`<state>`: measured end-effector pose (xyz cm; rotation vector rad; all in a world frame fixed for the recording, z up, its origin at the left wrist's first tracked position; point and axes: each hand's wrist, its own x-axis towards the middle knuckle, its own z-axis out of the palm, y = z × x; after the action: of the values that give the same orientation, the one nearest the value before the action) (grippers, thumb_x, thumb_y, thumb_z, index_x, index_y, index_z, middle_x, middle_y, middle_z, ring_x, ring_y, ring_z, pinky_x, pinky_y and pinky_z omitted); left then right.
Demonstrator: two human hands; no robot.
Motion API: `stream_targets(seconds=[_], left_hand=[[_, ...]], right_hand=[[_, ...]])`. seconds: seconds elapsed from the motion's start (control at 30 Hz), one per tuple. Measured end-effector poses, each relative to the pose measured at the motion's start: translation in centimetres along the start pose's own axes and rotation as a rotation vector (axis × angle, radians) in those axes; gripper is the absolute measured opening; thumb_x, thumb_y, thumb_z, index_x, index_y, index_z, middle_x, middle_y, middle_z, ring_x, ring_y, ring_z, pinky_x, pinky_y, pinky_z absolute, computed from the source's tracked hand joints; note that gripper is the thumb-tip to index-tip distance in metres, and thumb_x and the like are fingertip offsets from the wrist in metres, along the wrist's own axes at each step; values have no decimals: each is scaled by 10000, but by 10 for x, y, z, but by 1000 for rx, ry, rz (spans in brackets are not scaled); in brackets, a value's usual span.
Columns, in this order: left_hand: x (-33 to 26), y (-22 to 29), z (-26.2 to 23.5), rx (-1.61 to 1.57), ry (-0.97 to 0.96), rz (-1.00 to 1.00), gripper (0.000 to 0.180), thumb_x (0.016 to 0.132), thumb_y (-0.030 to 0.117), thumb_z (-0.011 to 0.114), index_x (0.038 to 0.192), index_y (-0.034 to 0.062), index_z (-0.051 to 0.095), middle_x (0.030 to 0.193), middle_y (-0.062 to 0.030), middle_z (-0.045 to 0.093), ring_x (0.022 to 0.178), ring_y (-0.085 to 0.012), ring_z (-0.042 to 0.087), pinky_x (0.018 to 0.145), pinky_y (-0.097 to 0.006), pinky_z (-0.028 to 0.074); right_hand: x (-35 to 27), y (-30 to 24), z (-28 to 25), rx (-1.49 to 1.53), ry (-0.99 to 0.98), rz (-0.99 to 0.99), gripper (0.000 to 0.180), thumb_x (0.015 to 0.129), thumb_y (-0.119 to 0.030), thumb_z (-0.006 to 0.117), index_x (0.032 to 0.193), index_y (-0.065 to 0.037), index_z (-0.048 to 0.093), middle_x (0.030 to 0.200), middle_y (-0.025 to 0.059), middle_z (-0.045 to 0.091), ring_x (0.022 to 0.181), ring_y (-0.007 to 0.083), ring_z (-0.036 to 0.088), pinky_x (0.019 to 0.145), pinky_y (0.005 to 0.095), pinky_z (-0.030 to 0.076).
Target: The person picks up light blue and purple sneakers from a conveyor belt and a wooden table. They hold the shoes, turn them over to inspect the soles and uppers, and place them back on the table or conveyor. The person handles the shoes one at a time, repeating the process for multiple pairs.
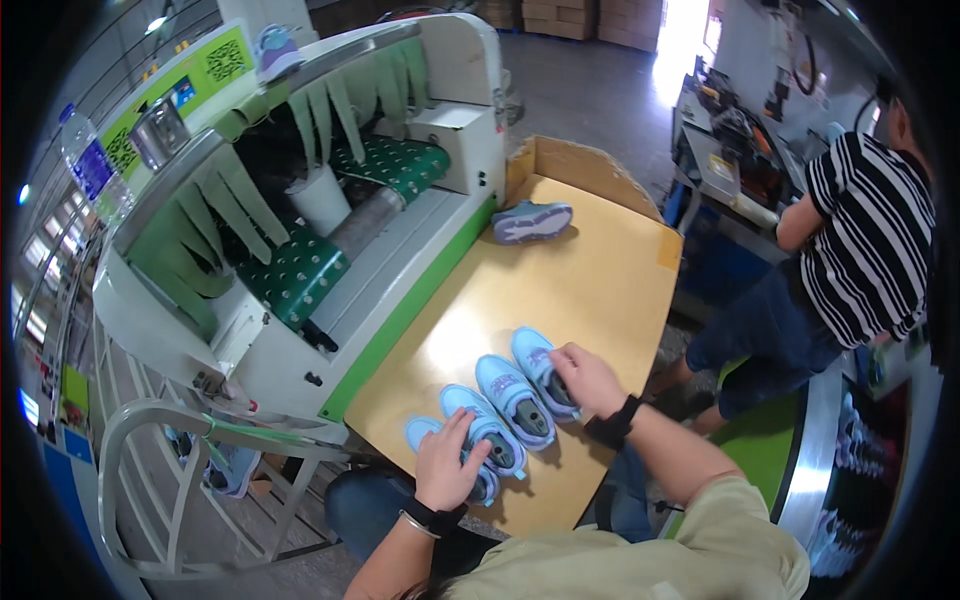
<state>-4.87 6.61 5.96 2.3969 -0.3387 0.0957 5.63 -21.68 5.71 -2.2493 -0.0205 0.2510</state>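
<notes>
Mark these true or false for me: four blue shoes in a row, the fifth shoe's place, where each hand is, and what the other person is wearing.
1. Four light blue shoes lie in a row on the cardboard sheet. True.
2. A fifth shoe sits inside the machine. False: it lies on the cardboard, near the machine's exit.
3. The right hand rests on the farthest shoe of the row. True.
4. The left hand holds a bottle. False: it touches the nearest shoes.
5. The nearby person wears a striped shirt. True.

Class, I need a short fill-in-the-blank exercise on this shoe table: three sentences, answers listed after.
1. Near the hands, ____ blue shoes stand in a row.
2. The left hand rests on the blue shoes; the right hand touches the ____ shoe in the row.
3. A lone purple shoe lies by the ____ box wall.

Answers: four; farthest; cardboard
</notes>
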Motion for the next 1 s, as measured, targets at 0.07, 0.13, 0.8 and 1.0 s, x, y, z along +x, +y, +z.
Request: stream_targets(seconds=[0.07, 0.13, 0.8, 1.0], left_hand=[[-3, 1, -3, 26, -2, 5, 547, 936, 412, 650, 1330, 35, 605, 1383, -216, 598, 1133, -394, 620, 959, -487, 435], [1, 1, -1, 57, 4, 36, 564, 920, 430, 668, 1328, 44, 610, 1364, -213, 608, 1136, -387, 620, 944, -484, 439], [7, -40, 12, -152, -159, -87, 725, 988, 563, 555, 1504, 70, 428, 1533, -202, 438, 1375, -372, 460, 1122, -468, 367], [67, -18, -30, -1157, 26, -299, 753, 983, 350, 681, 1558, 22, 321, 1508, -180, 459, 1367, -258, 473, 1141, -387, 377]], right_hand=[[39, 1, -23, -187, -98, -27, 500, 946, -349, 654, 1291, 5, 577, 1253, 247, 643, 1156, 406, 606, 998, 440, 481], [98, 14, -41, -393, 79, -314, 511, 920, -321, 684, 1299, 2, 571, 1300, 249, 621, 1183, 413, 590, 1010, 450, 481], [169, 26, -70, -177, 232, -213, 645, 612, -187, 932, 1122, 43, 611, 1018, 228, 701, 1004, 377, 686, 853, 427, 548], [21, -78, -55, -193, 50, -769, 604, 659, -169, 914, 1177, -30, 638, 1057, 174, 664, 1015, 367, 638, 894, 420, 515]])
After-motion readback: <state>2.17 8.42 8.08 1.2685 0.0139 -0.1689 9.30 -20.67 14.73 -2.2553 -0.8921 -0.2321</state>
